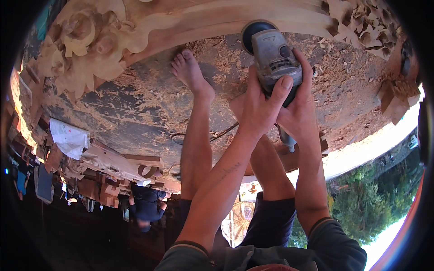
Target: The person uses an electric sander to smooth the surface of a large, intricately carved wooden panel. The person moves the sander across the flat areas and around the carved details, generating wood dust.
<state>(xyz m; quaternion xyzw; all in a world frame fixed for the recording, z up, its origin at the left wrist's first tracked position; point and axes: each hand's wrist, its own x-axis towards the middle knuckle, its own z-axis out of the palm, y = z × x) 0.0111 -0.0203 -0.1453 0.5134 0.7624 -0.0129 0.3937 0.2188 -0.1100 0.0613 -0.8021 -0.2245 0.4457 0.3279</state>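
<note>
I am gripping a grey angle grinder (273, 58) with the fingers of my left hand (261, 106) and right hand (299, 108) wrapped tight, pressing its disc to the carved wooden frame (217, 20), keeping pressure light and even.

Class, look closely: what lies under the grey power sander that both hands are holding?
The grey power sander, gripped by the left hand and right hand, has its dark round disc against the carved wooden piece. The contact spot is hidden. Below it: floor with wood shavings.
</note>
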